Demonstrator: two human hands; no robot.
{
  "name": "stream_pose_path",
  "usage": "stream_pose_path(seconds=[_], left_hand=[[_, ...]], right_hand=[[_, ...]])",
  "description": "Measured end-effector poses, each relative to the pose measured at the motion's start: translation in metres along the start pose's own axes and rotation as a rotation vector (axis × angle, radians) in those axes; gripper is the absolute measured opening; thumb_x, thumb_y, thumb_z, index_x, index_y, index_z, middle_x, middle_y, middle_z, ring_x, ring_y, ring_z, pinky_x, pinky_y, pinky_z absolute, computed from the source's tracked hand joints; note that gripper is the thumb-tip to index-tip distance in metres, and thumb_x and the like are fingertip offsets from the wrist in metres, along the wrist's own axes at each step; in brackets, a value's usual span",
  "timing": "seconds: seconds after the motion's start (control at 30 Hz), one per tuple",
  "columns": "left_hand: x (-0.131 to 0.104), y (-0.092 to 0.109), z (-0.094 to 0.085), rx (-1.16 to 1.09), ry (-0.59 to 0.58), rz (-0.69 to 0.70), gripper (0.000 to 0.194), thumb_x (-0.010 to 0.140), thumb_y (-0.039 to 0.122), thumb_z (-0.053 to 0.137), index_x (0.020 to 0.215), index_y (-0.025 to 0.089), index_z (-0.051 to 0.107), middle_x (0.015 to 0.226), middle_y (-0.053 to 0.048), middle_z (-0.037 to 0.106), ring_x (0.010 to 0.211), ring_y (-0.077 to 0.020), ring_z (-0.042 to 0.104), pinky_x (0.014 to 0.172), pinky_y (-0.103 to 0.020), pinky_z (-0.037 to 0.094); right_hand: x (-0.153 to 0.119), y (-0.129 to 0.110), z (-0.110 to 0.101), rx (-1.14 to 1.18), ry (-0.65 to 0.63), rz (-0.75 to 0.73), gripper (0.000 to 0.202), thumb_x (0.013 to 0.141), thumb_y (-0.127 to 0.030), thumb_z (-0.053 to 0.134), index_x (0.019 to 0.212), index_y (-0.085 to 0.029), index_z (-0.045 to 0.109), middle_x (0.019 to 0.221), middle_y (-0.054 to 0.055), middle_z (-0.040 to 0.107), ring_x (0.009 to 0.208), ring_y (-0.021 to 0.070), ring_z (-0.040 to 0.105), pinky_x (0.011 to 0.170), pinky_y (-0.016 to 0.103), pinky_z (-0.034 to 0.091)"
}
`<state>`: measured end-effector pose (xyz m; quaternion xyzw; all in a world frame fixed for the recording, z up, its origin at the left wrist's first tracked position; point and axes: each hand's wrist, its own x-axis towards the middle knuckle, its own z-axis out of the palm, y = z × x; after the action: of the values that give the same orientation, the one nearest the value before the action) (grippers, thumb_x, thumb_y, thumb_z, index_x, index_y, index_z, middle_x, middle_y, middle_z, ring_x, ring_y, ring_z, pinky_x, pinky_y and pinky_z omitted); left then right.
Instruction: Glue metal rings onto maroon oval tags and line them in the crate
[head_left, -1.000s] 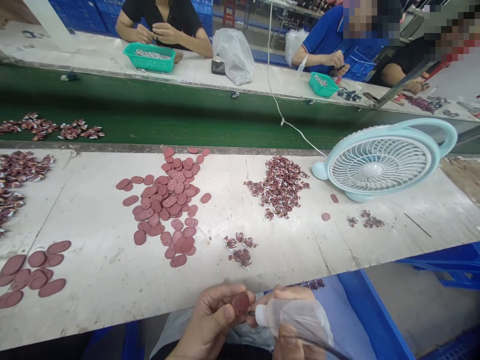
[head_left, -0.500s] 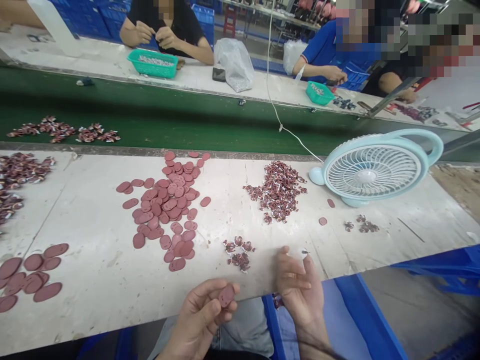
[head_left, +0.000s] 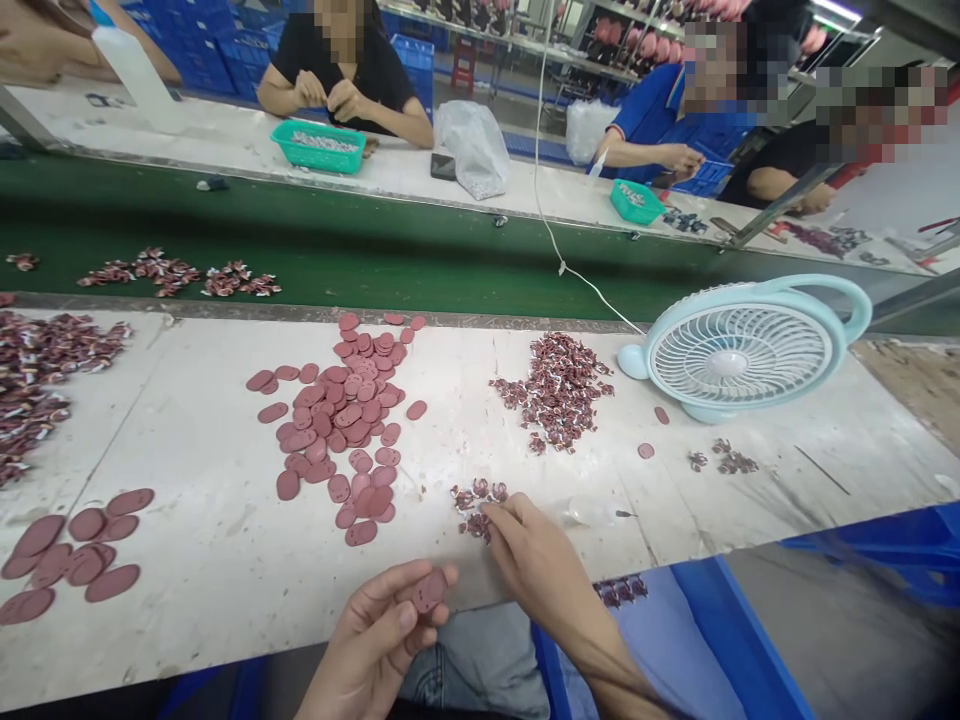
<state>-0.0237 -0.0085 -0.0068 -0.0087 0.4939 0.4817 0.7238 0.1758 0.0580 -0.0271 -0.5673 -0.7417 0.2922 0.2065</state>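
Currently the left hand [head_left: 375, 640] pinches one reddish-brown oval disc [head_left: 431, 590] between thumb and fingertips, low at the near edge of the counter [head_left: 187, 580], above the person's lap. Right hand [head_left: 536, 560] is stretched fwd, fingers narrow, tips touching a small cluster of tiny brown-and-white parts [head_left: 476, 505] on the counter; whether a part is already gripped cannot be told. Handling, by judgement: disc looks thin, flat, light, approx. leather-like or rubbery, so it likely flexes a little; take it by the rim, thumb on one face, w/o pressing the small holes. Tiny parts look light and loose, prob. easy to scatter; pick singly w/ fingertips. Main disc heap [head_left: 345, 420] lies centre, a larger parts heap [head_left: 559, 385] just right of it, more discs [head_left: 71, 555] far left. Pale blue desk fan [head_left: 739, 350] stands at right, white cable [head_left: 551, 230] crossing the green conveyor [head_left: 375, 250]. A clear squeeze bottle [head_left: 592, 513] lies beside the right hand. No brand, label or legible writing visible.
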Motion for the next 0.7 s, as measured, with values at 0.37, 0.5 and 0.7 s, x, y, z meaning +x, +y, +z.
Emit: stream_pose_path(seconds=[0.37, 0.5, 0.7], left_hand=[[0.004, -0.005, 0.000, 0.058, -0.025, 0.040, 0.040, 0.051, 0.039, 0.102, 0.086, 0.026, 0.087, 0.098, -0.009, 0.090, 0.079, -0.0215, 0.080, 0.059, -0.019, 0.060], [0.004, -0.012, 0.004, 0.101, -0.062, 0.092, 0.041, 0.049, 0.040, 0.102, 0.084, 0.025, 0.087, 0.091, -0.010, 0.089, 0.079, -0.0226, 0.078, 0.062, -0.023, 0.060], [0.006, -0.018, 0.006, 0.110, -0.147, 0.136, 0.033, 0.053, 0.037, 0.101, 0.080, 0.028, 0.084, 0.080, -0.004, 0.087, 0.075, -0.0224, 0.077, 0.070, -0.029, 0.059]], right_hand=[[-0.019, -0.021, -0.033, 0.376, -0.057, 0.162, 0.012, 0.089, -0.028, 0.066, 0.094, -0.032, 0.075, 0.103, 0.003, 0.073, 0.085, 0.0229, 0.071, 0.067, 0.035, 0.059], [-0.037, -0.041, -0.023, 0.757, -0.106, 0.345, 0.012, 0.079, -0.040, 0.081, 0.088, -0.032, 0.081, 0.076, 0.001, 0.079, 0.064, 0.0224, 0.073, 0.061, 0.035, 0.061], [-0.039, -0.052, -0.006, 0.747, 0.010, 0.393, 0.013, 0.077, -0.043, 0.081, 0.081, -0.031, 0.084, 0.070, 0.005, 0.083, 0.062, 0.0266, 0.077, 0.059, 0.037, 0.064]])
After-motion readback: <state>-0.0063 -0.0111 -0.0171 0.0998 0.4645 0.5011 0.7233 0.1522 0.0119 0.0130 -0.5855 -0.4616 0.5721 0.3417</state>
